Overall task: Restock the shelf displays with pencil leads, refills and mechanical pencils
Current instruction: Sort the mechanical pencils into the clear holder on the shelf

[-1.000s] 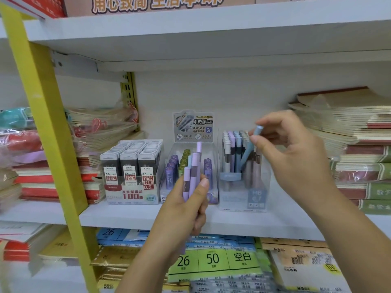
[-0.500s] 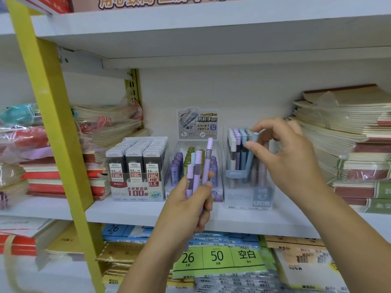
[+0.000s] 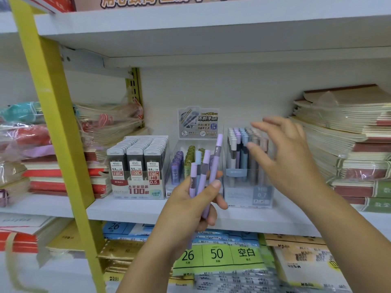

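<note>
Closest to the camera, the left hand (image 3: pixel 190 204) grips a small bunch of mechanical pencils (image 3: pixel 204 170), purple and pale blue. Its fingers are curled round the lower barrels and the thumb presses across the front. The pencils stand nearly upright with their tops fanned apart, which probably makes it easy to pick off one at a time. They are held in front of the shelf (image 3: pixel 127 210), not yet in any display.

Just beyond, the right hand (image 3: pixel 292 161) is spread wide with relaxed fingers and holds nothing. It is blurred, and hovers before the upper right part of a clear pencil box (image 3: pixel 247 193). The step in hand is likely feeding pencils into this box, so the free hand would next take one from the bunch.

The box stands at the shelf's front edge. Its pencils are upright in rows, caps up, so colours show through the clear wall. To its left, a tray of purple and green lead tubes (image 3: pixel 179 168) sits below a printed card (image 3: pixel 197 121). Left again, a box of dark lead cases (image 3: pixel 137 166) is packed in three tight rows and looks full.

Stacks of notebooks (image 3: pixel 349 132) flank the displays on the right, and wrapped stacks (image 3: pixel 44 172) lie on the left behind a yellow post (image 3: pixel 53 123). Below the shelf lie paper packs (image 3: pixel 215 253) with green labels.
</note>
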Motion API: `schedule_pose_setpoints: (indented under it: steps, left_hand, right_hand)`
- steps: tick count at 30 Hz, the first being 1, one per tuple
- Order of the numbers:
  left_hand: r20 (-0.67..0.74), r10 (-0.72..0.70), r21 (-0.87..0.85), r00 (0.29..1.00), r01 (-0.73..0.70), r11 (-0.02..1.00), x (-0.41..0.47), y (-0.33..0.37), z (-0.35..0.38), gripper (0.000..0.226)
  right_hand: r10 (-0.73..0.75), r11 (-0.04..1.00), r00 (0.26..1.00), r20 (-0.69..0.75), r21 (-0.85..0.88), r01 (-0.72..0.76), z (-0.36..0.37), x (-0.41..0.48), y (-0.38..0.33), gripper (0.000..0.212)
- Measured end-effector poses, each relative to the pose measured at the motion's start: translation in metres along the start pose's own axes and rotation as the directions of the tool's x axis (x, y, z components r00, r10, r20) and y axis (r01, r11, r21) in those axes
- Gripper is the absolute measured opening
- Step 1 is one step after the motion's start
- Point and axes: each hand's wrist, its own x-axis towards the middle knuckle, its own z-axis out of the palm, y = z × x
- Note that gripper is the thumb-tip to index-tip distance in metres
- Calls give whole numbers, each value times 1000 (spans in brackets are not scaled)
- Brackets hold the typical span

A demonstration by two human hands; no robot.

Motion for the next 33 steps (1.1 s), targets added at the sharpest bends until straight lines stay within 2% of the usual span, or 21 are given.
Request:
schedule_pose_setpoints:
  steps: [2,3,4,6,9,11,13,14,16,18,24,27,33]
  left_hand:
    - [43,5,11,999,-6,1000,-1,1,3,25]
    - [61,6,22,998,-7,1000,-1,1,4,25]
    - [75,7,34,997,-9,999,-1,0,5,24]
    - [103,8,51,995,-14,999,0,-1,8,24]
    - [122,0,73,993,-9,997,0,-3,12,27]
    - [94,-5,80,996,-3,997,0,-4,13,26]
    - [29,-6,85,1000,3,996,1,-4,11,27]
    - [-8,-2,95,1000,3,996,2,-5,9,27]
    - [-72,-1,95,997,8,995,4,-6,5,22]
    - [-110,-19,68,994,27,997,5,-6,0,23]
    - [-102,-77,-23,992,75,997,9,-6,-10,48]
    - [-74,-61,-11,995,60,998,8,-7,-10,14]
    - [-52,-28,21,998,29,999,5,-6,-11,11]
  right_hand:
    - [-97,993,985,-142,46,105,-9,-2,-9,30]
    - [-116,985,981,-158,108,134,-13,-4,-15,28]
    - [-105,969,987,-123,210,129,-15,-7,-22,27]
    - [-50,890,998,44,455,25,-17,-13,-35,30]
    - [-8,766,976,218,628,-134,-13,-17,-45,26]
    - [43,691,978,204,701,-177,-13,-15,-46,23]
    - [101,639,991,84,758,-130,-19,-11,-45,23]
    - [113,644,994,-7,762,-68,-24,-9,-43,24]
    - [80,718,982,-174,693,65,-32,-5,-37,27]
    - [17,807,972,-235,578,126,-33,-2,-30,27]
    - [-44,919,982,-182,378,111,-10,-1,-15,27]
    - [-28,958,989,-143,278,68,1,-2,-10,27]
    - [-26,960,991,-129,274,61,5,-1,-10,27]
